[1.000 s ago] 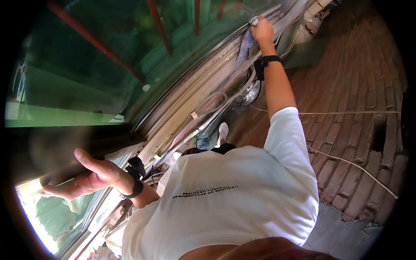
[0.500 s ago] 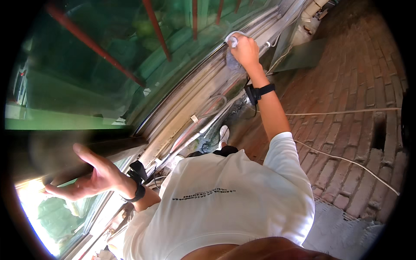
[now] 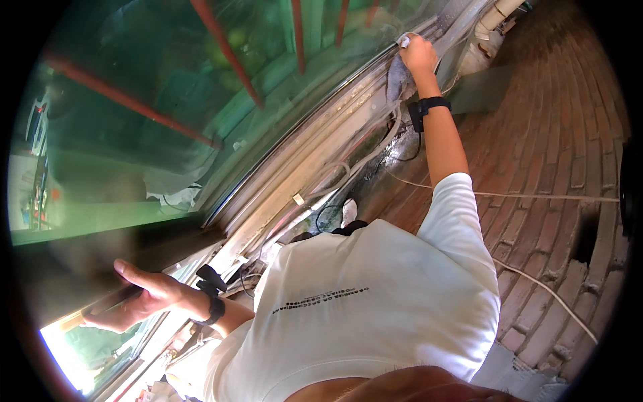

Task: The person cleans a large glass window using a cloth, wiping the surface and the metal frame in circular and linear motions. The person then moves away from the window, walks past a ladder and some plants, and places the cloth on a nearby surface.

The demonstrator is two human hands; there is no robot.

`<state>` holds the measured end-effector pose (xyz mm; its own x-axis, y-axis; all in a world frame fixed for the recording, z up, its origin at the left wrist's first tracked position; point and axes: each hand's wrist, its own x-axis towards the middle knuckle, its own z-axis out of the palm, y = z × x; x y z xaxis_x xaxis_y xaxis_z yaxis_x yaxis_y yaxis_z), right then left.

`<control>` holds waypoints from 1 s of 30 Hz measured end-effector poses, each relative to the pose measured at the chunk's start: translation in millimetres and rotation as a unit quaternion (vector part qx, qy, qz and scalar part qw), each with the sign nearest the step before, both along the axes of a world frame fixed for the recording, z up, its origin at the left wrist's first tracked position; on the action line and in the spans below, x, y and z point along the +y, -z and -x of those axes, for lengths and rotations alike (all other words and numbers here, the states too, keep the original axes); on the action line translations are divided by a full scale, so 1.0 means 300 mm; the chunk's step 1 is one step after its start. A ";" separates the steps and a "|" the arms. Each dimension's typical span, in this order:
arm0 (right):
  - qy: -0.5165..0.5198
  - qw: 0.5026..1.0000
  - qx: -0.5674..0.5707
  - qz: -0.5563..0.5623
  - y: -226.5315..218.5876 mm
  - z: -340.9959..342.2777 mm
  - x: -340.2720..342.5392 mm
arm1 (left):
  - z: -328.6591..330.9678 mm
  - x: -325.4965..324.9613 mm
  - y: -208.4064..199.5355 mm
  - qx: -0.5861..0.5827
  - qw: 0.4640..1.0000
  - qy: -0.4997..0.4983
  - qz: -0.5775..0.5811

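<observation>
My right hand (image 3: 420, 57) is clenching around a bunched, soft grey fabric cloth (image 3: 398, 79) near the far end of a pale, ridged window sill (image 3: 321, 120); a wad of the cloth is poking out by my fingers beside the glass-side edge, and the rest is hanging down across the ridges toward the room-side edge. My left hand (image 3: 147, 298) is holding nothing loose: its thumb and fingers are spreading apart beside a broad, dark window-frame bar (image 3: 167, 241) at the sill's near end, and I cannot tell whether they are pressing on it. Beyond the sill's glass-side edge, a large greenish glass pane (image 3: 134, 194) is showing slanting red bars (image 3: 224, 47). Along the room-side edge, a looped pale hose (image 3: 346, 175) is lying among other lines. I am wearing a white short-sleeved T-shirt (image 3: 375, 288) and a black strap on each wrist. To my right, a reddish-brown brick floor (image 3: 549, 154) is stretching away, with a thin pale cord (image 3: 536, 195) running across it.
</observation>
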<state>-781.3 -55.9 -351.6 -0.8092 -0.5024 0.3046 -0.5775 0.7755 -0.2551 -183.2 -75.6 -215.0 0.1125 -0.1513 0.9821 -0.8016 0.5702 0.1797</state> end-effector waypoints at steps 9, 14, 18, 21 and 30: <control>0.038 0.999 -0.011 -0.005 -0.002 0.322 -0.029 | -0.112 -0.035 0.039 -0.018 0.998 -0.055 -0.019; 0.041 0.999 -0.024 -0.011 0.006 0.472 -0.033 | -0.118 -0.030 0.026 -0.028 0.997 -0.068 -0.019; 0.023 0.999 0.020 -0.026 -0.019 0.513 -0.029 | -0.050 -0.025 0.026 -0.005 0.998 -0.062 0.022; 0.017 0.998 0.036 -0.048 -0.022 0.570 -0.021 | -0.057 -0.034 0.028 -0.021 0.997 -0.063 0.038; 0.036 0.995 0.037 -0.086 -0.033 0.707 -0.036 | -0.129 -0.043 0.027 -0.021 0.999 -0.030 0.014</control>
